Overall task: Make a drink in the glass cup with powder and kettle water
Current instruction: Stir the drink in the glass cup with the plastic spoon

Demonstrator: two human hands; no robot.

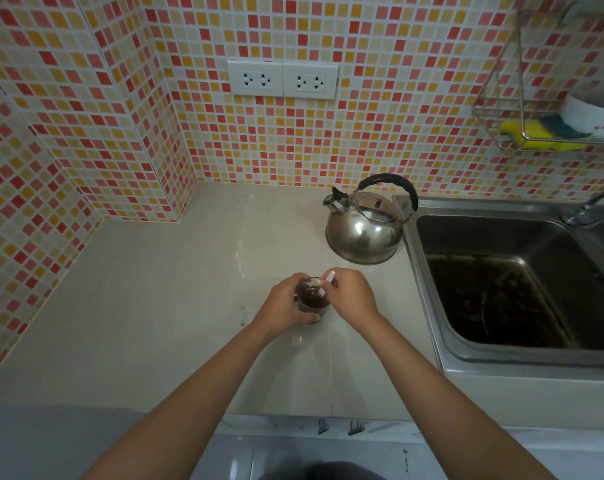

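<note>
A small glass cup (pixel 312 299) stands on the beige counter (pixel 155 306), holding a dark brown liquid. My left hand (pixel 286 308) is wrapped around the cup's left side. My right hand (pixel 350 296) pinches a white spoon (pixel 328 278) whose lower end dips into the cup. A steel kettle (pixel 364 230) with a black handle sits upright behind the cup, by the sink, with neither hand on it. No powder packet is in view.
A steel sink (pixel 522 282) with brown water lies to the right, its tap (pixel 591 206) at the back. A wire rack (pixel 549 133) with a yellow sponge hangs on the tiled wall. Two socket plates (pixel 282 79) sit above the counter.
</note>
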